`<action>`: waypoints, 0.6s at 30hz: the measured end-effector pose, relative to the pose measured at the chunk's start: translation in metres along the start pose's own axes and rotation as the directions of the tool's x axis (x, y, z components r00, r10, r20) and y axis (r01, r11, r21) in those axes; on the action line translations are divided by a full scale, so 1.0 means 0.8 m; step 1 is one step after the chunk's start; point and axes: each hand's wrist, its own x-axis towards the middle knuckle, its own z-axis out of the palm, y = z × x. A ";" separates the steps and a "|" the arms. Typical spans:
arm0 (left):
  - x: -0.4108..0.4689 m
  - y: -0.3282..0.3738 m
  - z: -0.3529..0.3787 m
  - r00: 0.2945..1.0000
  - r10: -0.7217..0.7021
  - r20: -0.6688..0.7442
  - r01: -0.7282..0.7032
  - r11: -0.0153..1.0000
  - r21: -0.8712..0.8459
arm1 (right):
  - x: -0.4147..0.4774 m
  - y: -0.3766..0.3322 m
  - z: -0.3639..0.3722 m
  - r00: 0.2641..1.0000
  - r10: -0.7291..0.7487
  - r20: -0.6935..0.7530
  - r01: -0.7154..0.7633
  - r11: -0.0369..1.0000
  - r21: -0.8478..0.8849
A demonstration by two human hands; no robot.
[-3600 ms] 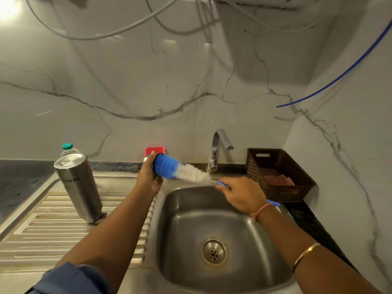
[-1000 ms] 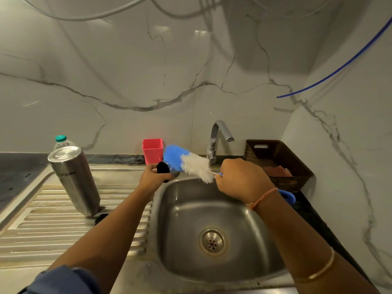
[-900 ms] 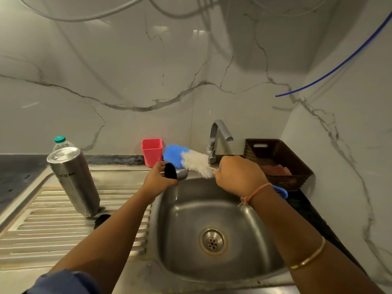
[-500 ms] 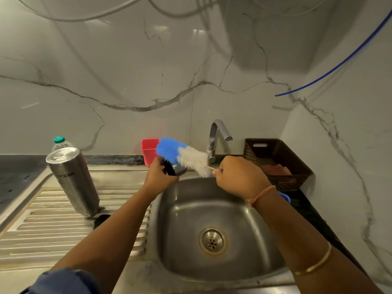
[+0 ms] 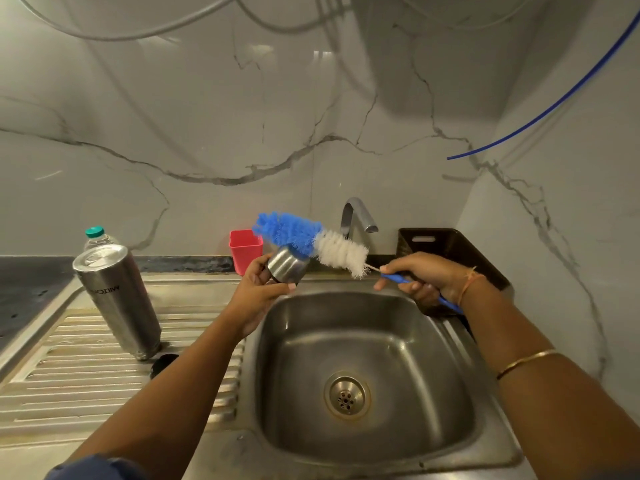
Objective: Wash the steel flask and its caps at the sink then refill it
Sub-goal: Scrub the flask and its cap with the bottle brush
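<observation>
The steel flask [image 5: 117,299] stands upside down on the ribbed drainboard [image 5: 86,368] at the left. A small black cap [image 5: 163,363] lies at its foot. My left hand [image 5: 258,289] grips a steel cap [image 5: 287,266] above the sink's back left corner. My right hand [image 5: 420,277] holds the blue handle of a bottle brush [image 5: 311,242]. Its blue and white bristles lie across the top of the steel cap. The sink bowl [image 5: 363,358] below looks dry, and no water runs from the tap [image 5: 356,216].
A plastic water bottle with a green lid [image 5: 97,237] stands behind the flask. A red cup [image 5: 246,249] sits at the back wall. At the right of the tap stands a dark woven basket [image 5: 450,251]. A blue tube [image 5: 547,105] hangs along the right wall.
My left hand has turned the steel cap so its shiny side faces me. The brush has risen and drawn back to the right, its bristles now over the cap.
</observation>
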 end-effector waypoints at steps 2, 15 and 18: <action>0.002 -0.001 0.001 0.999 -0.046 0.002 0.045 0.975 -0.217 | 0.005 0.013 0.006 0.999 0.007 0.046 -0.012 0.995 0.100; 0.026 0.005 0.007 0.938 -0.229 -0.260 -0.064 0.622 -0.780 | 0.047 0.081 0.119 0.837 -0.425 -0.345 0.388 0.905 -0.175; 0.023 -0.001 0.005 0.935 -0.267 -0.232 0.050 0.749 -0.661 | 0.046 0.086 0.120 0.754 -0.570 -0.328 0.455 0.812 -0.364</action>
